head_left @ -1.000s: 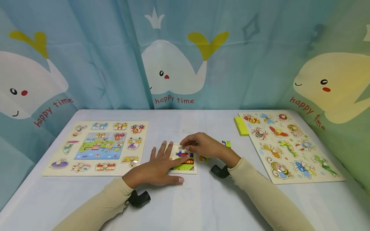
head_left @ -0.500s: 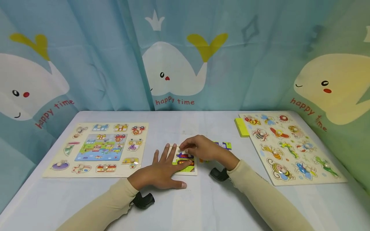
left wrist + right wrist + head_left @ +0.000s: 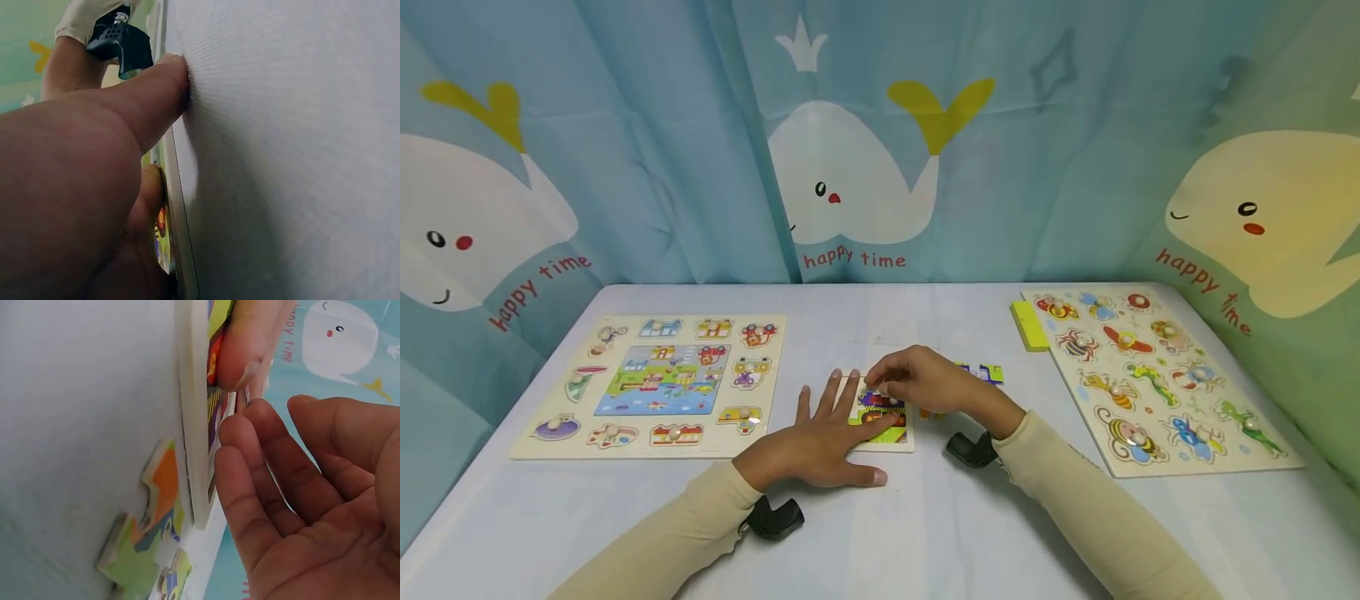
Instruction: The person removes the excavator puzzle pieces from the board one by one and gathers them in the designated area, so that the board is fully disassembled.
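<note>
I have the small board (image 3: 192,412) lying flat on the bench (image 3: 880,542), at the middle of the head view. The left hand (image 3: 820,450) is spread across its left part, grasping nothing: the index finger crosses the picture, and the thumb reaches down onto the bench in front of the near edge. The right hand (image 3: 928,383) is at the board's far right corner with its fingers bent. Its fingertips cover that corner, so I cannot tell whether it grasps anything or is released.

Just right of the board I see loose pieces, an orange piece (image 3: 164,481) and a green piece (image 3: 137,556), lying on the bench. Another piece (image 3: 988,372) shows beyond the right wrist.

Off to the left lies a large board (image 3: 589,400) with knobbed vehicle shapes; to the right, well apart, an insect board (image 3: 1108,362). A yellow block (image 3: 1030,327) sits by the insect board's far left corner. Behind the bench hangs a blue curtain (image 3: 1022,167) printed with whales.
</note>
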Available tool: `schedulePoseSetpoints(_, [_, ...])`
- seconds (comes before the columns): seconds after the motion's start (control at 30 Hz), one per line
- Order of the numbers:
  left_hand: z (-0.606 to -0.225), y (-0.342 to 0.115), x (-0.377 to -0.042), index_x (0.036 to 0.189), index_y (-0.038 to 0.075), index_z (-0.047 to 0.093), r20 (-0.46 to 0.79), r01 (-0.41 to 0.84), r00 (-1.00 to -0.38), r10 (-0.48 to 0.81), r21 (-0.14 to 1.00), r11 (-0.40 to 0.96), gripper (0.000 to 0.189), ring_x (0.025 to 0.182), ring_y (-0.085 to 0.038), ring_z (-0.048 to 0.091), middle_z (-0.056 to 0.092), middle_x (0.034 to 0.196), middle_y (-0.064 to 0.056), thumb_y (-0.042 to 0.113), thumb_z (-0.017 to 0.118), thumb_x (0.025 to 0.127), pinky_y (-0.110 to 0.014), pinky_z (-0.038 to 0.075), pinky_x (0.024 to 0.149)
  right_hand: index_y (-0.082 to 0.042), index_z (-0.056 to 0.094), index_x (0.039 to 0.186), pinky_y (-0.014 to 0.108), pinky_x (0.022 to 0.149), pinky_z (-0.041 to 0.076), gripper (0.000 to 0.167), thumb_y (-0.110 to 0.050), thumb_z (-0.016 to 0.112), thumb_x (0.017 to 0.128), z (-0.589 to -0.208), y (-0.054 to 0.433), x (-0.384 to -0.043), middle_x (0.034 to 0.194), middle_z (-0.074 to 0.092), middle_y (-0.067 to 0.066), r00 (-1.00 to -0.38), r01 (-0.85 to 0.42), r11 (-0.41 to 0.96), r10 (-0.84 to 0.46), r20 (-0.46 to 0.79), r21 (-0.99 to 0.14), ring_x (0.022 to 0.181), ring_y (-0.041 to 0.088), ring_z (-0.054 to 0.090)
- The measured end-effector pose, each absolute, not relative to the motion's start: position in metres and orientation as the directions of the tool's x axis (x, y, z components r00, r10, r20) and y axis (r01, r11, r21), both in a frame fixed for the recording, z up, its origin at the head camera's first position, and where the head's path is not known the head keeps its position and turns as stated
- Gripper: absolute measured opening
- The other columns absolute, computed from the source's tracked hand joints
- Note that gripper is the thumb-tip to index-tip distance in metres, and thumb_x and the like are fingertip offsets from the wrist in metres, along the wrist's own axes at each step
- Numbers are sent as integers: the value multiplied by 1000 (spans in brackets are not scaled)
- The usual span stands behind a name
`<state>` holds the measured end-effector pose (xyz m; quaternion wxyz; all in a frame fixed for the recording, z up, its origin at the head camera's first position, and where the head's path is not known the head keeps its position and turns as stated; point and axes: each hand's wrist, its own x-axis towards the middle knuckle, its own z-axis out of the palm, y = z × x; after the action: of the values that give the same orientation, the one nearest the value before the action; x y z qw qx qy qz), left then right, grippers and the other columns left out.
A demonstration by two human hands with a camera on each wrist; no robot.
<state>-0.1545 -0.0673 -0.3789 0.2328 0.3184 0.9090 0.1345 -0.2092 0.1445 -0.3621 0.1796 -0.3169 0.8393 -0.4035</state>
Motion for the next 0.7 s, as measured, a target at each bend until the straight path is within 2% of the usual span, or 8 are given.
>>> schedulePoseSetpoints(0.37, [-377,-69,-154,153,40,27,-339,523,-684,646,390,758,74,140,-35,-28,-20,159,-14,68,51,89,-69,-12,103,5,66,115,29,85,50,22,6,57,94,-367,140,-210,114,66,15,-727,-359,372,-686,6,-856,97,21,65])
schedulePoseSetpoints(0.7, [-379,-68,-155,153,43,26,-343,512,-686,641,399,761,74,138,-34,-31,-21,158,-12,68,52,88,-67,-15,102,5,66,116,28,82,51,24,7,56,94,-371,134,-208,113,67,12,-707,-300,350,-706,-40,-887,95,16,64])
